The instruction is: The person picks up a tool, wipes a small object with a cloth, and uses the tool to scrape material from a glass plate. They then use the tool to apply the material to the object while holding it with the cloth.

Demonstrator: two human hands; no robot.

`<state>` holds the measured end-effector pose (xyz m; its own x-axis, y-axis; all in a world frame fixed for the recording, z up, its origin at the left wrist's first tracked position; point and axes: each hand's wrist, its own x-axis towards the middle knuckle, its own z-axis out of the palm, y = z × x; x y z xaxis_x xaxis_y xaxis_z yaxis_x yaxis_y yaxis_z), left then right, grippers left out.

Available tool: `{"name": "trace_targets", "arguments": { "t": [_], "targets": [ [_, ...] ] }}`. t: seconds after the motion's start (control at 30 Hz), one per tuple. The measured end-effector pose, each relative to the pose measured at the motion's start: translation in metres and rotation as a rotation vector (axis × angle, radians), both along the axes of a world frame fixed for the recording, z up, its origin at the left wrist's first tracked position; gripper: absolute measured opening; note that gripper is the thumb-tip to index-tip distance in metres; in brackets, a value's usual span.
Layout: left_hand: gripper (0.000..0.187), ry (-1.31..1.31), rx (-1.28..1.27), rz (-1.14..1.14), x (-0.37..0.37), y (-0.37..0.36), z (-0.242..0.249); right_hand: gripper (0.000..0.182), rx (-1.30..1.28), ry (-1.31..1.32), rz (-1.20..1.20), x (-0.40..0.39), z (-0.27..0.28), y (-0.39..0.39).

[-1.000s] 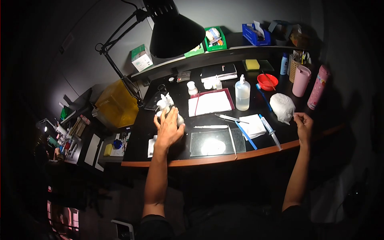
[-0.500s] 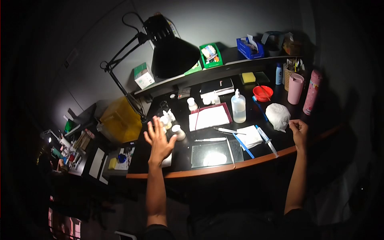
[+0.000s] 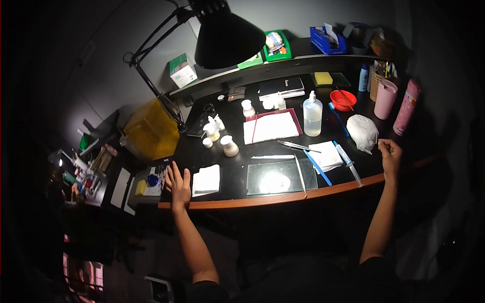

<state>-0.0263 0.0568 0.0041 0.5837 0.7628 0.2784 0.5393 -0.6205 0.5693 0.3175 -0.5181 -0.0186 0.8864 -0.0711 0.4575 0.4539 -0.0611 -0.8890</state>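
My left hand [image 3: 178, 186] is open over the left front edge of the desk, its fingers apart, just left of a folded white cloth [image 3: 206, 180]. My right hand [image 3: 390, 154] is closed in a pinch beside a white crumpled bundle [image 3: 362, 133]; what it holds, if anything, is too small to make out. Between the hands lie a glass plate [image 3: 273, 178], a blue-labelled syringe [image 3: 348, 164], a white pad [image 3: 326, 156] and a white sheet on a dark red tray [image 3: 297, 121]. A clear bottle [image 3: 312, 117] stands behind the pad.
A black lamp [image 3: 228, 40] hangs over the desk. Small white bottles [image 3: 229, 146] stand centre left. Farther right are a red bowl [image 3: 343, 100], a pink tumbler [image 3: 385, 100] and a pink flask [image 3: 407, 108]. At far left, part of another person's hand [image 3: 76, 190] shows at another desk.
My left hand has moved left and down, away from the small bottles, uncovering the folded cloth. The view has shifted slightly. My right hand stays pinched beside the white bundle.
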Motion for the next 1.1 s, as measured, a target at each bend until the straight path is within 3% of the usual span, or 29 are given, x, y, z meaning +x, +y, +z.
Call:
{"name": "trace_targets", "arguments": {
  "t": [1.1],
  "targets": [
    [0.076, 0.006, -0.068, -0.032, -0.0017, 0.0006, -0.0012, 0.009, 0.000, 0.007, -0.021, 0.0044, -0.0043, -0.0031]
  ]
}}
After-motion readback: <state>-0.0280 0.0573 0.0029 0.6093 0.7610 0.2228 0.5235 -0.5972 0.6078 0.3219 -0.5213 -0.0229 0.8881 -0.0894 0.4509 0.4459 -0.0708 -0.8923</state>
